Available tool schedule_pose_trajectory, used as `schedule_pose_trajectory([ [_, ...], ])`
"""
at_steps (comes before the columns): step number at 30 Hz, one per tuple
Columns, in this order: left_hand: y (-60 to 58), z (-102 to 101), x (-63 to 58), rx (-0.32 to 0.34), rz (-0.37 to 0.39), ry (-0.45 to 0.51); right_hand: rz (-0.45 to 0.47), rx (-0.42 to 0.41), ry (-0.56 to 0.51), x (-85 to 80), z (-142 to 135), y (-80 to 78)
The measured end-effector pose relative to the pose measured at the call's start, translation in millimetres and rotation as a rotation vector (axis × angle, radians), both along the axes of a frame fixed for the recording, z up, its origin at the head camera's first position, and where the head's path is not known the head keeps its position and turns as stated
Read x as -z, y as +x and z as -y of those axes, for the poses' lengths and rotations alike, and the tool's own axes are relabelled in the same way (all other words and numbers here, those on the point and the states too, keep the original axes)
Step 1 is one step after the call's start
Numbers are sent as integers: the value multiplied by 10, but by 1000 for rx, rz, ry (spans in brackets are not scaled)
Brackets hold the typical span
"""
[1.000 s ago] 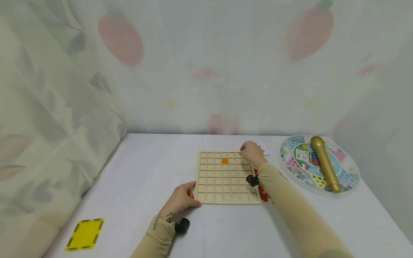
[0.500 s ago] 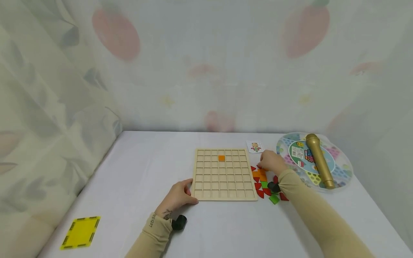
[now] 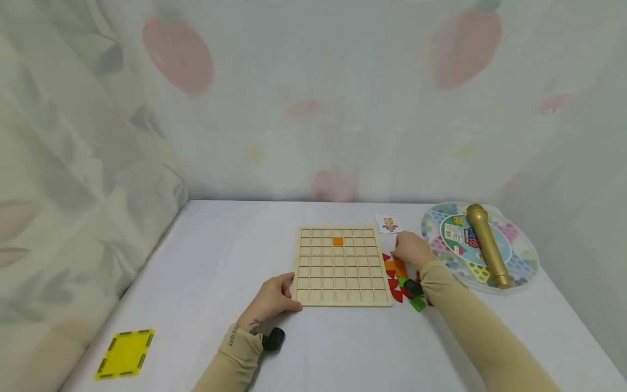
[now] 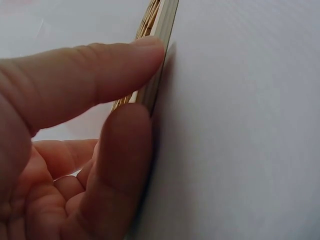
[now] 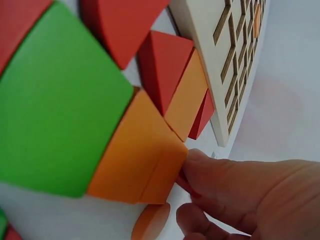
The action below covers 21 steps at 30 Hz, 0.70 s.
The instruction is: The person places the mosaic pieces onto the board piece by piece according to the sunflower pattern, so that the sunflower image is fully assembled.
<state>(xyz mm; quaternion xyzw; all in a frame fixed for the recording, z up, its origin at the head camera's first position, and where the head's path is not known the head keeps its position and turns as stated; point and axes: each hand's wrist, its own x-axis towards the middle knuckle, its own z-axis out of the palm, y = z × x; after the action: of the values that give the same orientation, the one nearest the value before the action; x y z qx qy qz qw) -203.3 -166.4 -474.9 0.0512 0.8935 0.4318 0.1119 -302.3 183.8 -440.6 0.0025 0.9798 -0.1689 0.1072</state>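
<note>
My left hand (image 3: pixel 269 298) holds the near left corner of a wooden grid board (image 3: pixel 342 298), its thumb and a finger against the board's edge (image 4: pixel 167 30) in the left wrist view. One orange square tile (image 3: pixel 338 241) sits in a cell near the board's far side. Beyond the board's right edge, my right hand (image 3: pixel 412 249) is down at the far end of a group of loose blocks. In the right wrist view, a dark red block (image 5: pixel 186 185) shows as a sliver pinched between thumb and finger, right beside an orange block (image 5: pixel 135 150). Most of the red block is hidden.
Red, orange and green blocks (image 3: pixel 418 304) lie along the board's right side. Behind them is a small picture card (image 3: pixel 389 224). A gold microphone (image 3: pixel 489 247) rests on a round clear-lidded case (image 3: pixel 526 267) at right. A yellow square (image 3: pixel 124 354) lies front left.
My right hand has moved from over the board's far right corner rightward to the loose blocks, uncovering the card and blocks. My left hand stays at the board's corner; the orange tile stays put.
</note>
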Motion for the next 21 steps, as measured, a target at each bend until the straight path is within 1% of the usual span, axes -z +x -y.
schedule_pose_trajectory([
  [3, -3, 1, -2, -5, 9, 4, 7, 0, -25, -8, 8, 0],
  [5, -5, 3, -2, -5, 7, 0, 2, -5, -67, -18, 12, -10],
  [7, -8, 3, -1, -4, 7, -4, -10, -24, -139, -36, 25, -38],
  [10, -13, 5, 3, -2, 5, -7, -48, -97, -267, -109, 99, -117],
  [12, -16, 11, 7, -3, 6, -6, -58, -161, -348, -179, 210, -189],
  [14, -18, 13, 10, -4, 7, -4, -48, -220, -392, -253, 358, -259],
  [16, -18, 12, 10, -3, 7, -5, -19, -273, -422, -299, 524, -330],
  [18, -17, 8, 6, -3, 10, -3, 1, -309, -423, -305, 693, -393],
  [21, -15, 2, -1, -7, 15, -2, -2, -359, -411, -273, 916, -466],
])
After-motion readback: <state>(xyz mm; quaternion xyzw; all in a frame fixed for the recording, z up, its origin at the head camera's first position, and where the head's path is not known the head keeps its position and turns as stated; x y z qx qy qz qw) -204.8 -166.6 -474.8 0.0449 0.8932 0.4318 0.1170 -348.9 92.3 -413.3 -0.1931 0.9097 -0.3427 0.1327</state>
